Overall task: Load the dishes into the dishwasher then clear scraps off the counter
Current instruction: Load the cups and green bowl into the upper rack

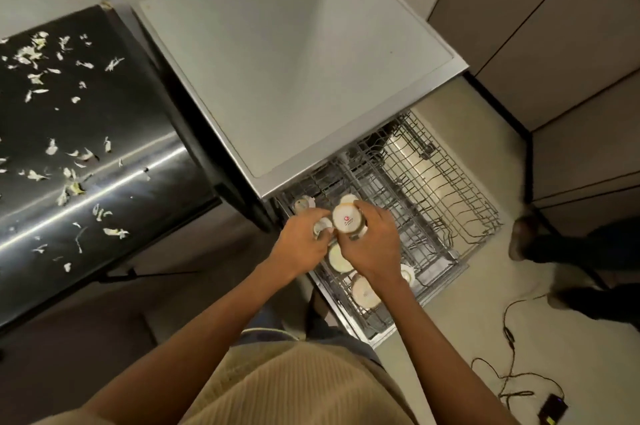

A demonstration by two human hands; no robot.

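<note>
Two hands were recorded in the head view, both held over the near-left corner of the pulled-out dishwasher rack [433, 189]. An upturned cup [347, 218], base uppermost and its long axis near vertical, was gripped by the curled fingers of the right hand [370, 244]; a smaller white cup [322, 226] was held by the left hand [300, 244], just beside it. Directly below, several cups and a bowl [363, 291] were already seated in the rack; its right half held nothing visible. Pale scraps [69, 147] were left scattered across the dark surface [138, 133] to the left.

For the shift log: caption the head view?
Both hands set cups upside down in the dishwasher rack.
</note>
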